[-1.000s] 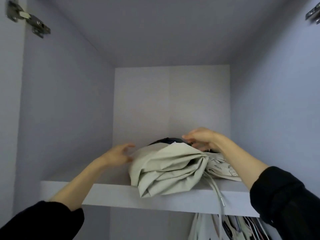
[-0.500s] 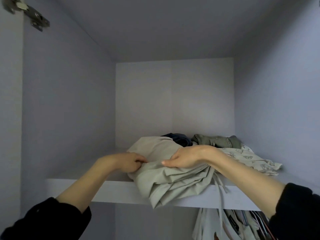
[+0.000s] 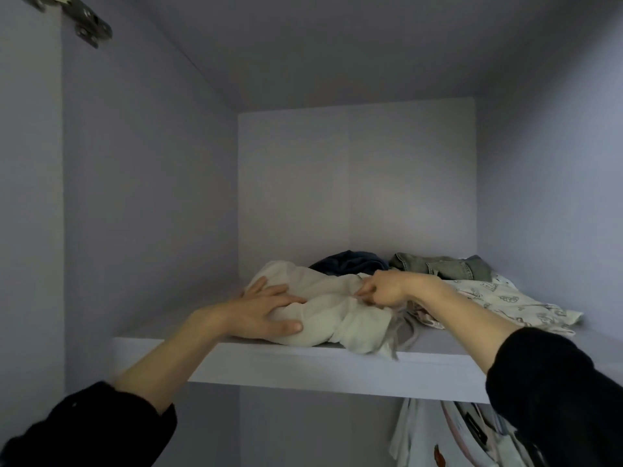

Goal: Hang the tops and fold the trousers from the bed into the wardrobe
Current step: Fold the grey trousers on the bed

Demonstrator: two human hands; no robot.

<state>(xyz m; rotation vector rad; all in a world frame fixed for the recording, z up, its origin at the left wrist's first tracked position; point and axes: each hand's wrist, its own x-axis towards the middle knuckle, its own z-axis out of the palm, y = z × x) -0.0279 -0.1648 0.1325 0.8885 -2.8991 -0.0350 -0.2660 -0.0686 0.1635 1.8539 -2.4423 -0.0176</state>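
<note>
Folded beige trousers (image 3: 323, 305) lie in a bundle on the top wardrobe shelf (image 3: 303, 369), their drawstrings (image 3: 399, 332) dangling near the shelf's front edge. My left hand (image 3: 266, 311) lies flat on the bundle's left end, fingers spread and pressing the cloth. My right hand (image 3: 384, 291) pinches a fold of the trousers at the bundle's upper right. Behind them sit a dark blue garment (image 3: 350, 262) and folded grey-green trousers (image 3: 445, 266). A patterned white garment (image 3: 505, 301) lies to the right.
The shelf is enclosed by pale wardrobe walls on the left, back and right. A door hinge (image 3: 87, 25) sits at the upper left. Below the shelf, several hung tops (image 3: 455, 436) show at the lower right.
The beige trousers have been pushed further back onto the shelf. My left hand went from gripping the edge to lying flat; my right hand now pinches the fabric. The view dropped slightly.
</note>
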